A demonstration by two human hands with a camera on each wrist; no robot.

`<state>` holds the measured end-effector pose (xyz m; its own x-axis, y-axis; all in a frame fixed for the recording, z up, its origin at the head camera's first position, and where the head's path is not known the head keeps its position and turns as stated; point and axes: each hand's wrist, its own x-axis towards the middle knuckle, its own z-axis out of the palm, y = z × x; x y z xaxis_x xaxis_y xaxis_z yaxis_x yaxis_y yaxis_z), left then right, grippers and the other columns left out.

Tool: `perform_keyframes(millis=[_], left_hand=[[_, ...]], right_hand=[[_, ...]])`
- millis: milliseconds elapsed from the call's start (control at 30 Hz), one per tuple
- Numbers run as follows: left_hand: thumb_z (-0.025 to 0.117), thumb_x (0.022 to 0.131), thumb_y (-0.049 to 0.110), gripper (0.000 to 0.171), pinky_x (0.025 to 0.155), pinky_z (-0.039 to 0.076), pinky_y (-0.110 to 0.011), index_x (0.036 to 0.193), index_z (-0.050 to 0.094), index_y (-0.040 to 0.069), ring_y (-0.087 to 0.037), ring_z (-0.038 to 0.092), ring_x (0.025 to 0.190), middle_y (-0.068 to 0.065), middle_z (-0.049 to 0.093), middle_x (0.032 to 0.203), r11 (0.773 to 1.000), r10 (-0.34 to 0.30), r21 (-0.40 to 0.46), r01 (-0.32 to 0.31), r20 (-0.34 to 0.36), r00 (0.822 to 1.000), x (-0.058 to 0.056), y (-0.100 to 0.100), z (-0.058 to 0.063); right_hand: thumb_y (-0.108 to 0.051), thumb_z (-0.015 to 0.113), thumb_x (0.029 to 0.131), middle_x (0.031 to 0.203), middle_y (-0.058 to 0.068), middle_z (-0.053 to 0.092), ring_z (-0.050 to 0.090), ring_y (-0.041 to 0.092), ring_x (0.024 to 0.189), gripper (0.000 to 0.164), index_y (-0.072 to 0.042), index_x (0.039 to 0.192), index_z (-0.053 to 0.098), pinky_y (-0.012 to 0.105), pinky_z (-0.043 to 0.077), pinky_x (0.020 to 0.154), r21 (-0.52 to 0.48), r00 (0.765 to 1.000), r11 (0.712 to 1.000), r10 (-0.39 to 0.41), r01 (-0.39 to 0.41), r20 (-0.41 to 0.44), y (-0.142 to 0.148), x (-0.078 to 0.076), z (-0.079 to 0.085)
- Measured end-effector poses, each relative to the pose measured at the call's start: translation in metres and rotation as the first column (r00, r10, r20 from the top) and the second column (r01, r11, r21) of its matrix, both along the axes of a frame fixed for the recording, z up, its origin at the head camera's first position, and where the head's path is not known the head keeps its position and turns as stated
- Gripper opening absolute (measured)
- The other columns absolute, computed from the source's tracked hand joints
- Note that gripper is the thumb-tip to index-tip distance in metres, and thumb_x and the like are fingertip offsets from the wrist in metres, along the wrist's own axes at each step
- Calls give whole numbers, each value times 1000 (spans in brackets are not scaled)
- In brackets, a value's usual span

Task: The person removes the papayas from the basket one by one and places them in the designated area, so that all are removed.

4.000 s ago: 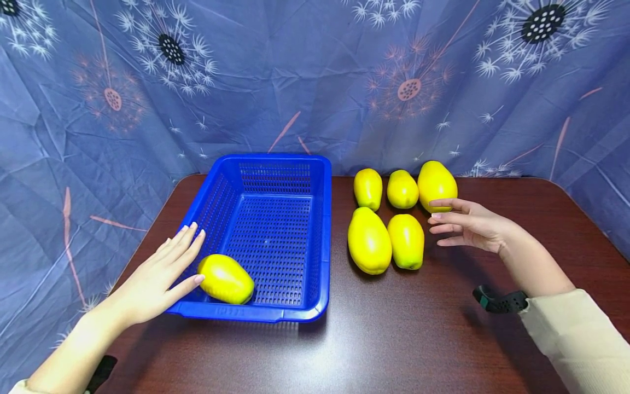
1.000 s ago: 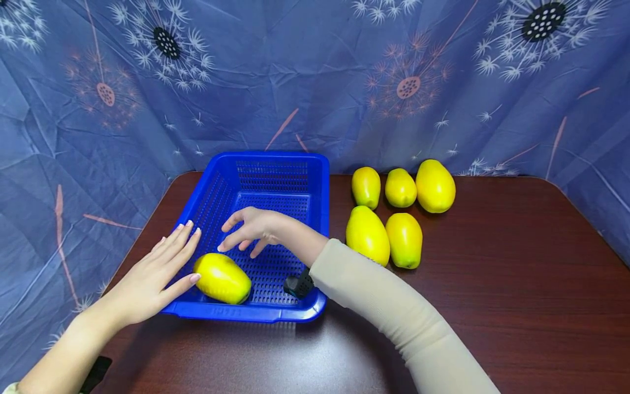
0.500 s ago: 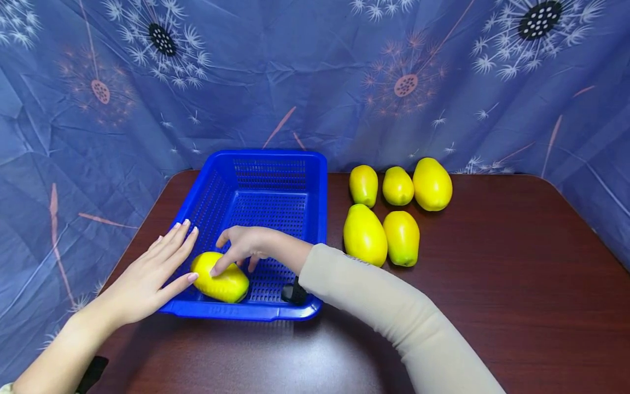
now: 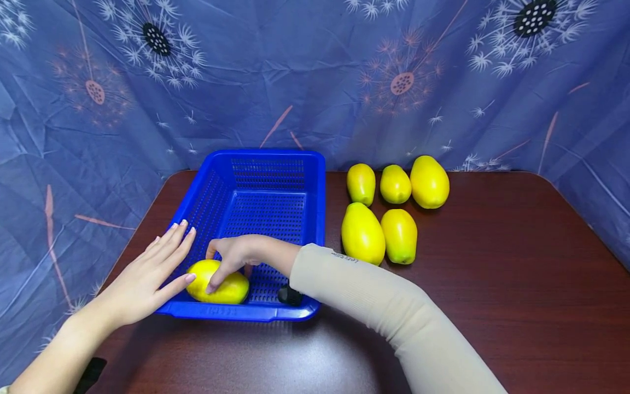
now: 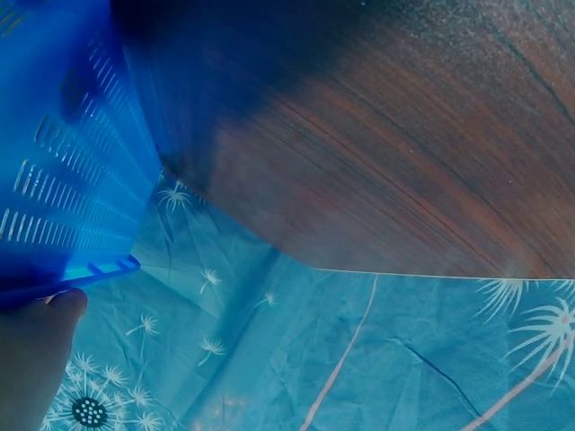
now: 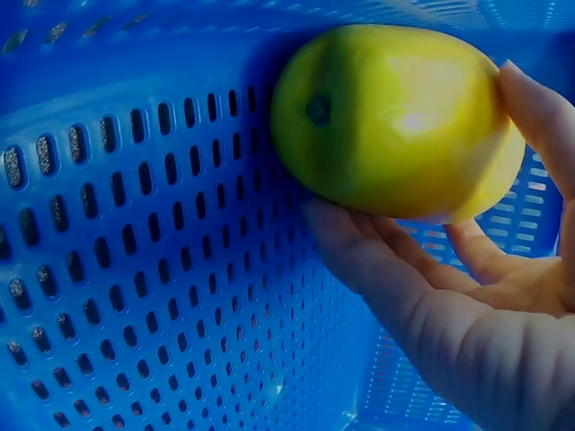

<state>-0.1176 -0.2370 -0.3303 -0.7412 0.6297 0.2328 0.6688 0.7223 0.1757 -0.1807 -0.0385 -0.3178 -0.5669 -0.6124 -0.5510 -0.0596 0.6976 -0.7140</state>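
Note:
In the head view, a yellow papaya (image 4: 235,290) lies in the near left corner of the blue plastic basket (image 4: 321,213). My right hand (image 4: 238,254) reaches in over the basket and grips it, thumb on the near side. The right wrist view has the papaya (image 6: 395,117) between the thumb and curled fingers of the right hand (image 6: 449,328), against the perforated basket wall. My left hand (image 4: 150,273) rests with straight fingers on the basket's left rim, its thumb tip close to the papaya. Only part of the left hand (image 5: 40,350) shows in the left wrist view, at the rim.
Right of the basket, several more papayas (image 4: 363,232) stand in two rows on the dark brown table (image 4: 492,262). A blue dandelion-patterned cloth (image 4: 295,98) hangs behind and around the table. The right sleeve (image 4: 374,290) crosses the basket's near right corner.
My right hand has moved left from beside the papayas on the table into the basket, then down onto the papaya there, which has turned slightly. The left hand stays at the rim.

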Motion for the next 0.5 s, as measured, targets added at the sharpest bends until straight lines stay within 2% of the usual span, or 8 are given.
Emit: perform_keyframes(millis=[267, 500], left_hand=[[54, 94, 31, 71, 113, -2, -29, 149, 17, 8, -21, 3, 142, -17, 14, 154, 1000, 22, -4, -22, 18, 1000, 0, 0, 0], [54, 93, 31, 71, 113, 0, -33, 150, 16, 9, -21, 4, 142, -16, 15, 154, 1000, 29, 6, -29, 21, 999, 1, 1, 0]], right_hand=[[-17, 81, 72, 100, 1, 47, 56, 15, 75, 53, -16, 110, 44, 33, 55, 57, 15, 999, 999, 32, -31, -12, 3, 0, 1], [-18, 80, 72, 98, 2, 47, 56, 14, 76, 53, -14, 111, 43, 34, 55, 57, 5, 1000, 1000, 21, -21, 9, 7, -1, 3]])
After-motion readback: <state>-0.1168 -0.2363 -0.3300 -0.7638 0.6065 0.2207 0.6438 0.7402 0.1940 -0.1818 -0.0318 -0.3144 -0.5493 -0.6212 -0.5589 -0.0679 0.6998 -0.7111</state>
